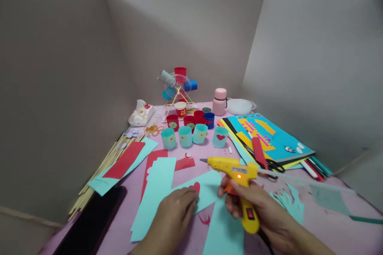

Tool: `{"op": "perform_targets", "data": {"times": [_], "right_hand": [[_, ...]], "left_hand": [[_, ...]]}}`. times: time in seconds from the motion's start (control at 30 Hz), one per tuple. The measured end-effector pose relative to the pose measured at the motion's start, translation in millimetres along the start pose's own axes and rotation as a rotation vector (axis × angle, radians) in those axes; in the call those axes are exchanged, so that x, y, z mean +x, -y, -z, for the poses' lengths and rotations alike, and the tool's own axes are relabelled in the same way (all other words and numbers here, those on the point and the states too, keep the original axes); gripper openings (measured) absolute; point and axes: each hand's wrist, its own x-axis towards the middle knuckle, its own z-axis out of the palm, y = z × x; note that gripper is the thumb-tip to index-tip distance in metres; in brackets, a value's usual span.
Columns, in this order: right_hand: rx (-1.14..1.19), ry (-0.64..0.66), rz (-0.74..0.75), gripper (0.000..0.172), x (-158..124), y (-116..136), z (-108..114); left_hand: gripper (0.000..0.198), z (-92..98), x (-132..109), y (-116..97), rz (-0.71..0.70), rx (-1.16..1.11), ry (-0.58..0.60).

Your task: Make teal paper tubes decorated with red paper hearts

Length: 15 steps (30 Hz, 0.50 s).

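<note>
My right hand (254,203) is wrapped round a yellow glue gun (233,165), its orange trigger under the fingers. The nozzle points left and a small light glows on its body. A clear glue stick (299,180) sticks out behind it. My left hand (176,211) rests low over a light-blue paper strip (206,191), fingers bent together on a red paper heart (196,187) and partly hiding it. More light-blue strips (155,191) lie beside that hand, with a red paper piece (184,163) above. Another light-blue strip (224,227) lies below the gun.
Several light-blue paper cups (185,137) stand ahead, with red cups behind. Farther back are a stick-framed wheel (178,87) and a pink bottle (220,102). Bamboo sticks (98,179) and a phone (92,223) lie left; scissors (273,166) and a blue book (269,135) lie right.
</note>
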Motion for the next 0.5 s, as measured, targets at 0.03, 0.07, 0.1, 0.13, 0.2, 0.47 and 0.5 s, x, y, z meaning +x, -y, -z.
{"op": "perform_targets", "data": {"times": [0.03,0.07,0.1,0.13,0.2,0.47,0.5], "right_hand": [[-0.033,0.009,0.000,0.029,12,-7,-2],[-0.083,0.010,0.006,0.030,21,-15,-1],[-0.138,-0.003,0.019,0.031,28,-22,3],[-0.195,-0.022,0.031,0.032,33,-29,7],[-0.285,-0.053,0.040,0.033,38,-38,18],[-0.351,-0.049,-0.079,0.037,34,-51,39],[-0.338,-0.042,-0.086,0.037,34,-52,39]], "left_hand": [[0.024,3.7,2,5,0.033,-0.071,-0.007],[0.023,7.0,4,10,0.078,-0.145,-0.024],[0.023,9.6,7,16,0.130,-0.212,-0.047],[0.022,11.1,9,20,0.178,-0.264,-0.068],[0.022,9.9,13,27,0.226,-0.293,-0.069],[0.022,-21.1,27,23,0.197,-0.134,0.018],[0.019,-22.5,28,23,0.194,-0.143,0.028]]}}
